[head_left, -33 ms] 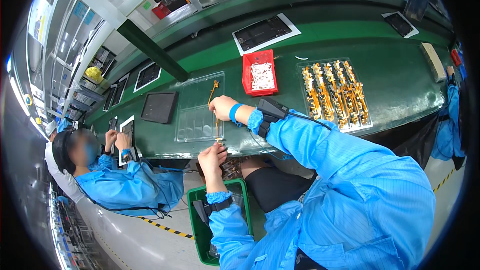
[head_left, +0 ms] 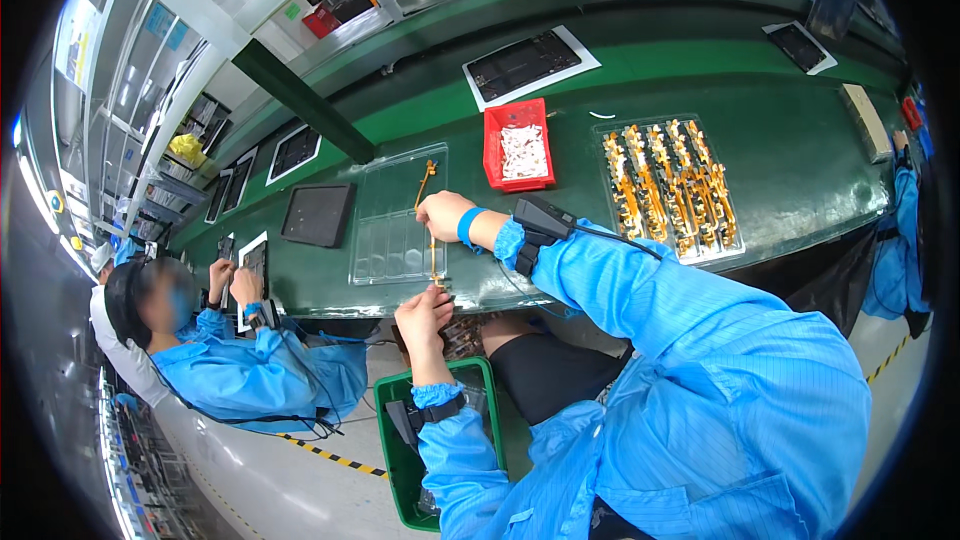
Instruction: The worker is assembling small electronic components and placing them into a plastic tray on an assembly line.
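My left hand [head_left: 423,318] is closed at the near table edge, pinching the lower end of a thin orange flex cable [head_left: 433,258]. Farther up, my right hand [head_left: 443,212] has its fingers closed on the same strip. Past those fingers, an orange length with small connector pieces continues over a clear plastic tray [head_left: 385,245]. The fingertips hide part of the strip. To the right, a second clear tray holds rows of orange flex cables [head_left: 686,185]. Between the trays stands a red bin [head_left: 548,183] with small white pieces.
A black tray [head_left: 317,215] lies left of the clear tray. Behind it rises a green post [head_left: 300,100]. Dark panels on white sheets, one a large panel [head_left: 525,68], lie farther back. A green basket [head_left: 395,485] stands below my left forearm. A co-worker [head_left: 255,370] sits at left.
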Demonstrator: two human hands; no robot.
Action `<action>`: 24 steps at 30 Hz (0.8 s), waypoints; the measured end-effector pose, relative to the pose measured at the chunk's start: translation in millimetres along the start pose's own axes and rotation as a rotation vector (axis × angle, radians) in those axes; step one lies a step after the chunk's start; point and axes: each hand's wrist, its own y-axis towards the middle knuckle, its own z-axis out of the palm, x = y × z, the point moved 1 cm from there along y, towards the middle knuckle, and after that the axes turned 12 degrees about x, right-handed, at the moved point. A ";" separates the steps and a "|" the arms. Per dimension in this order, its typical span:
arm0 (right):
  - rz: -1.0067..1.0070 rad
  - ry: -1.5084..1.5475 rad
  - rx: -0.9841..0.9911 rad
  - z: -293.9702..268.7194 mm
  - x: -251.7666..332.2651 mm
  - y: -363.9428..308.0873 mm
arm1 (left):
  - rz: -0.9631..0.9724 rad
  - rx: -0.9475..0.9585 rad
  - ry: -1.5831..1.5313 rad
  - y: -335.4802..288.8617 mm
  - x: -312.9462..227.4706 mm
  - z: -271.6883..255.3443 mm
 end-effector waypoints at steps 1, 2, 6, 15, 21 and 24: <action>-0.009 -0.052 -0.013 -0.1 3.8 -2.4 | -0.003 0.000 0.002 -0.9 0.9 -0.1; -0.031 -0.054 -0.022 0.6 7.0 -6.7 | -0.002 -0.012 0.033 -2.2 2.1 -0.8; 0.076 -0.039 -0.083 -21.9 27.2 -30.5 | 0.001 -0.057 0.103 -5.8 1.4 6.3; -0.363 0.281 -0.153 -105.4 91.2 -283.6 | 0.481 0.045 0.298 -83.7 -18.7 96.6; 0.172 -0.024 -0.577 -141.7 -9.4 -442.6 | 0.802 0.580 0.672 -145.3 -23.8 235.4; 0.376 -0.220 -0.688 -154.2 -48.8 -493.2 | 0.918 0.729 0.730 -146.1 -12.3 292.8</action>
